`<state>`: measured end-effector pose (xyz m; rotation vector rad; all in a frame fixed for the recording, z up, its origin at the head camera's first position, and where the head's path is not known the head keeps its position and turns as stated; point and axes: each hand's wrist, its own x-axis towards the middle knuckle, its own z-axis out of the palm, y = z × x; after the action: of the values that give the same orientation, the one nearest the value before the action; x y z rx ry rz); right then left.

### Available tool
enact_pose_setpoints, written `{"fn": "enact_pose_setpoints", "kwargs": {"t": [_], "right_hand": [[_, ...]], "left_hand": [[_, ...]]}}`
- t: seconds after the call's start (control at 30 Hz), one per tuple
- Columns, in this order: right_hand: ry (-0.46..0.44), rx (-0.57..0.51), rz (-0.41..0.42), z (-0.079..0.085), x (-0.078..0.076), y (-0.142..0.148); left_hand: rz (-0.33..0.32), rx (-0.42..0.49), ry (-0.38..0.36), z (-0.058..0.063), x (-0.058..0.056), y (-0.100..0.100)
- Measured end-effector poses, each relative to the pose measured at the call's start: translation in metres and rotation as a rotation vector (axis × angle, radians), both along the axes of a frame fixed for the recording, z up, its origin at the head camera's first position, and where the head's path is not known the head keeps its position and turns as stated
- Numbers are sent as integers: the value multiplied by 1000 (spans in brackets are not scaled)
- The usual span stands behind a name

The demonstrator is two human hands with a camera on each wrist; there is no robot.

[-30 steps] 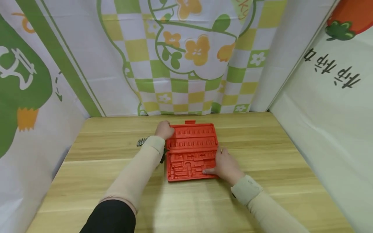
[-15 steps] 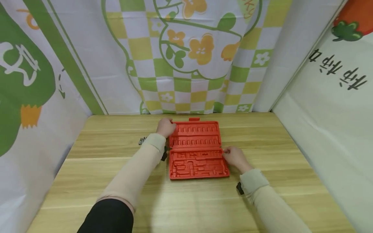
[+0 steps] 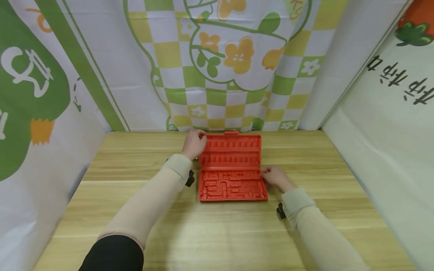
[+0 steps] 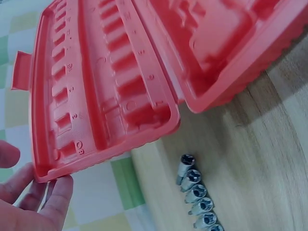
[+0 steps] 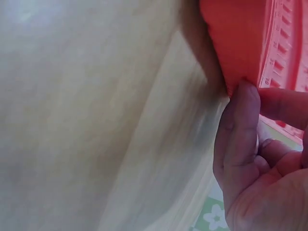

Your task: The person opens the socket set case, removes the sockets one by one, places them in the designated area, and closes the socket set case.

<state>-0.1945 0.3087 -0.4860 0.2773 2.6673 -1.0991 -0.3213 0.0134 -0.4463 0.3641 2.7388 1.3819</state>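
An open red plastic socket set case [image 3: 234,184] with moulded recesses lies at the back of the table, its lid [image 3: 234,148] towards the patterned cloth. My left hand [image 3: 194,143] is at the lid's far left corner. In the left wrist view its fingertips [image 4: 61,190] touch the lid edge from behind, and the thumb stands apart from the plastic. On the case's right side, near the hinge, my right hand [image 3: 276,177] pinches the edge between thumb and finger. A row of small metal sockets [image 4: 196,193] stands left of the case, mostly hidden by the left hand in the head view.
The wooden table [image 3: 234,233] runs back to a green and yellow checked cloth [image 3: 217,98]. White printed sheets [image 3: 383,143] stand at the sides. Black wrist-camera mounts [image 3: 280,210] sit under both sleeves.
The case has slid away towards the back cloth. My right hand has let go of the front right part and now pinches the side near the hinge. The left hand stays at the lid corner.
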Motion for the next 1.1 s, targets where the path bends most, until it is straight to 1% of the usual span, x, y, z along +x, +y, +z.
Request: {"fn": "enact_pose_setpoints", "kwargs": {"t": [0.1, 0.2, 0.33, 0.4, 0.5, 0.57, 0.67, 0.77, 0.83, 0.93, 1.0, 1.07, 1.1], "right_hand": [[11, 6, -12, 0, -5, -1], [22, 24, -17, 1, -10, -1], [19, 8, -32, 2, -14, -1], [19, -5, -37, 2, -15, -1], [21, -18, -41, 1, -17, 0], [23, -76, -54, -1, -19, 0], [7, -206, -68, -6, -20, 4], [-27, -366, -61, -10, -18, 12], [-45, -461, -44, -12, -17, 18], [-99, -641, -73, -12, -17, 26], [-130, -727, -105, -10, -17, 28], [-147, -734, -122, -8, -17, 25], [-138, -700, -111, -6, -17, 23]], "left_hand": [[13, 24, 27, 6, 5, -1], [17, 45, 35, 9, 8, -2], [14, 75, 57, 11, 13, -3], [7, 88, 73, 13, 18, -4], [-24, 88, 102, 15, 26, -8], [-52, 92, 106, 14, 33, -12], [-102, 116, 99, 10, 46, -20], [-152, 124, 82, 3, 65, -29], [-195, 106, 74, -2, 77, -35], [-274, 31, 91, -12, 90, -43], [-315, -53, 114, -19, 96, -46], [-347, -131, 141, -24, 99, -46], [-362, -169, 157, -26, 100, -46]]}}
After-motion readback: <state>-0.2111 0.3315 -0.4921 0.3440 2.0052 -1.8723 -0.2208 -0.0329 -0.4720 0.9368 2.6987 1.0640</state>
